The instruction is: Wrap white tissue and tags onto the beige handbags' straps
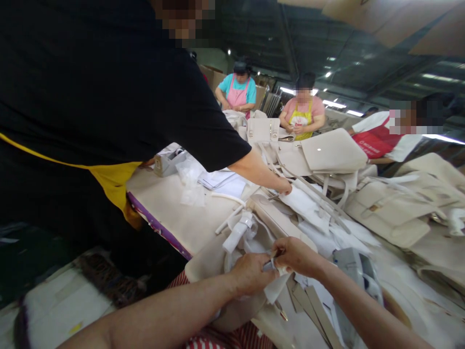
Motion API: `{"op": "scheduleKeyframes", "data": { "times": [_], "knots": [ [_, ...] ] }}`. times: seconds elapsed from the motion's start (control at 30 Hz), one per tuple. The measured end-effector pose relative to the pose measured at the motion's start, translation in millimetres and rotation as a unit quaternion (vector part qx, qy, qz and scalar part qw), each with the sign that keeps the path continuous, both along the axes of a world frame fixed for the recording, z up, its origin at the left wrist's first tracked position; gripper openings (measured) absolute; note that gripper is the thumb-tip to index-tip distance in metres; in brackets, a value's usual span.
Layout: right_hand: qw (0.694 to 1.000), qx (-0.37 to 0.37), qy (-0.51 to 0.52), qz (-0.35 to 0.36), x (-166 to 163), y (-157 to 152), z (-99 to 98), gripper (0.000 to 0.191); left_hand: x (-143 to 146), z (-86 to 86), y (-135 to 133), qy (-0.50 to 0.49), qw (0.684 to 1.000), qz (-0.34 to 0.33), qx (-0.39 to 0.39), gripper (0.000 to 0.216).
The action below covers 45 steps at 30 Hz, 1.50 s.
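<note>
Near the table's front edge, on my lap, lies a beige handbag point(206, 262), partly covered by my arms. My left hand point(250, 275) is closed on white wrapping point(278, 287) at the bag. Close beside it, my right hand point(296, 256) pinches the same wrapping, its fingertips almost meeting those of the left. Whatever is inside the wrapping is hidden. A white-wrapped strap point(238, 233) sticks up just beyond my left hand. Below my hands, a small gold-coloured metal clasp point(282, 312) shows on the beige material.
A co-worker's arm point(259, 169) reaches across the table from the left. Beige bags point(334, 150) pile up at the back and right. A grey tape dispenser point(354, 271) stands right of my right forearm. White paper sheets point(225, 183) lie farther back. Several people work beyond.
</note>
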State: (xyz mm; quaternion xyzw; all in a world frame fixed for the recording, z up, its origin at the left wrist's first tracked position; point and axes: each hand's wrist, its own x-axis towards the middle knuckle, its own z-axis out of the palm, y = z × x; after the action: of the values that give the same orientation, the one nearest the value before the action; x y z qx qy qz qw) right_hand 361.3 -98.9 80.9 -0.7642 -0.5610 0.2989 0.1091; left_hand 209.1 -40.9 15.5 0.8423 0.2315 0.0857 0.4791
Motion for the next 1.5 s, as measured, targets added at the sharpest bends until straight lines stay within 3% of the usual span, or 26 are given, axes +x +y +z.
{"op": "scheduleKeyframes", "data": {
  "times": [0.13,0.27,0.33,0.5,0.8,1.07,1.13,1.17,1.2,1.27,1.33,1.4,1.5],
  "knots": [
    [0.988,0.111,-0.095,0.055,-8.6,-18.1,-7.7,0.017,6.9,-8.9,5.7,-0.022,0.999,-0.011,-0.036,0.036],
    [0.907,0.318,-0.216,0.172,-5.2,-44.9,-32.7,0.024,13.9,-14.9,11.8,-0.032,0.998,-0.041,-0.047,0.037],
    [0.879,0.362,-0.239,0.197,-1.2,-53.0,-42.5,0.027,16.1,-15.1,13.8,-0.026,0.997,-0.049,-0.049,0.038],
    [0.860,0.356,-0.289,0.223,1.1,-63.0,-50.3,0.034,16.6,-10.0,18.7,-0.032,0.992,-0.075,-0.098,0.042],
    [0.856,0.333,-0.355,0.175,2.8,-86.2,-70.2,0.049,14.1,3.9,25.3,0.002,0.972,-0.130,-0.194,0.043],
    [0.855,0.319,-0.388,0.132,-14.2,-94.8,-59.9,0.044,20.4,3.9,17.8,0.000,0.982,-0.098,-0.160,0.047],
    [0.847,0.335,-0.405,0.080,-12.8,-109.7,-50.8,0.041,20.4,3.8,15.9,-0.008,0.987,-0.089,-0.132,0.041],
    [0.843,0.349,-0.409,0.020,-8.0,-121.0,-43.8,0.039,20.1,3.5,14.9,-0.016,0.990,-0.082,-0.116,0.038],
    [0.837,0.361,-0.405,-0.064,-0.2,-134.5,-35.4,0.036,19.8,3.0,13.8,-0.023,0.992,-0.076,-0.101,0.034],
    [0.808,0.363,-0.353,-0.300,22.8,-164.3,-16.2,0.029,19.1,1.6,12.0,-0.027,0.994,-0.066,-0.078,0.030],
    [0.799,0.264,-0.209,-0.499,48.2,-191.2,1.3,0.032,18.7,0.4,10.9,-0.016,0.996,-0.060,-0.064,0.030],
    [0.805,0.193,-0.128,-0.546,66.4,-208.2,11.5,0.033,18.4,-0.2,10.5,-0.008,0.997,-0.059,-0.053,0.030],
    [0.820,0.141,-0.023,-0.554,73.9,-211.4,9.8,0.032,18.1,0.4,10.7,-0.007,0.998,-0.056,-0.037,0.028]
  ]
}}
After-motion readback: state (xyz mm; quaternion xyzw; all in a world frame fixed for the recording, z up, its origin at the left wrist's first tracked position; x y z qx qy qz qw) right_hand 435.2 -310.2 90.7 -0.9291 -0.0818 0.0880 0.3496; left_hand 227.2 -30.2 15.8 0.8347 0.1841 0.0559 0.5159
